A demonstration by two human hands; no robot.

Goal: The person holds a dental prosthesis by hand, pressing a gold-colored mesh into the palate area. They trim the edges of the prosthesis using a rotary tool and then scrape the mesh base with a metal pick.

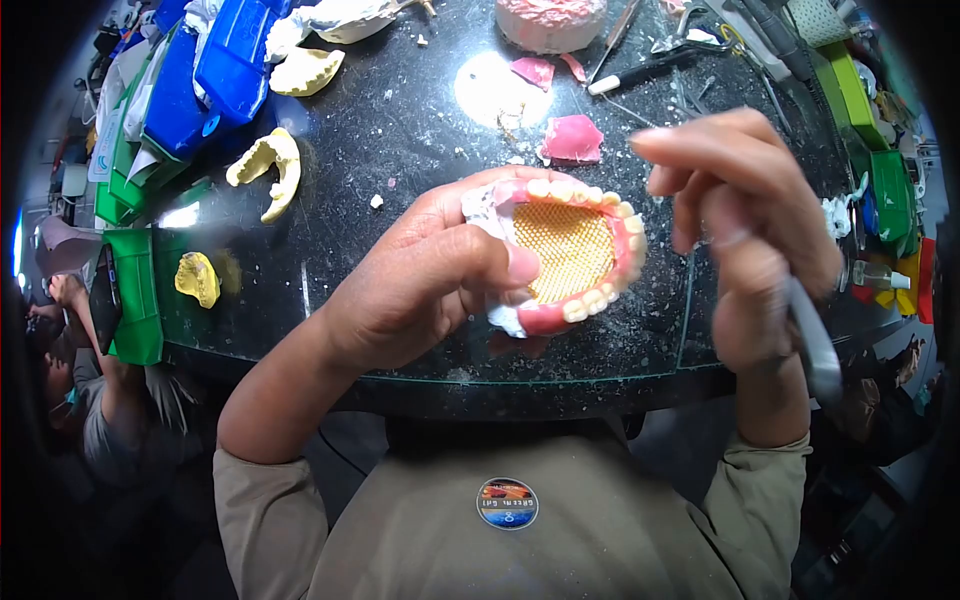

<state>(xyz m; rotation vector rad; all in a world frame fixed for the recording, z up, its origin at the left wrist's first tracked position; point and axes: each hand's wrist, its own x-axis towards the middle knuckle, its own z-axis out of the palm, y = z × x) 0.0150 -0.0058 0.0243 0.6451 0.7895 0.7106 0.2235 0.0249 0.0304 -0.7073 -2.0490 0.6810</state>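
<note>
A denture [625,245] with a pink gum rim, cream teeth and a gold mesh plate [565,250] is held in my left hand [420,255]. My left thumb presses on the mesh's left edge, and white plaster clings to the denture's left end. To the right of it, apart from the denture, my right hand [750,220] is raised and blurred by motion. A grey metal tool [815,345] lies in that hand, under the curled fingers, its end pointing down and right. The right index finger is stretched toward the left.
Pink wax [573,139] lies behind the denture, with a pink-topped plaster cast [552,22] farther back. Yellowish plaster pieces [275,170] sit on the dark, dusty table [400,120] at left. Blue bins [232,65] and green bins [133,300] stand left; tools lie back right. People are visible at both sides.
</note>
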